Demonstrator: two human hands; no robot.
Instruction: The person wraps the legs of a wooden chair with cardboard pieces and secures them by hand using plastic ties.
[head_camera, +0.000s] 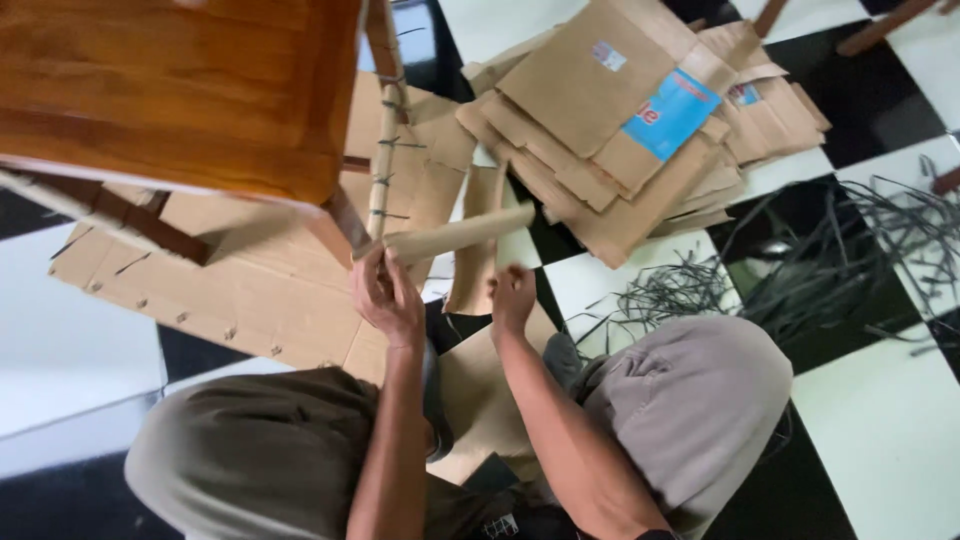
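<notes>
Checkered floor; left hand (385, 293) fingers closed on cardboard strip (460, 233).

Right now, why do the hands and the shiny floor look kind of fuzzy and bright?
In the head view, the right hand is a little smeared, likely motion blur, while the left hand on the cardboard strip looks sharper; the white floor tiles are washed out by glare; the wooden table shows soft reflections and casts a shadow on the flat cardboard beneath.
</notes>
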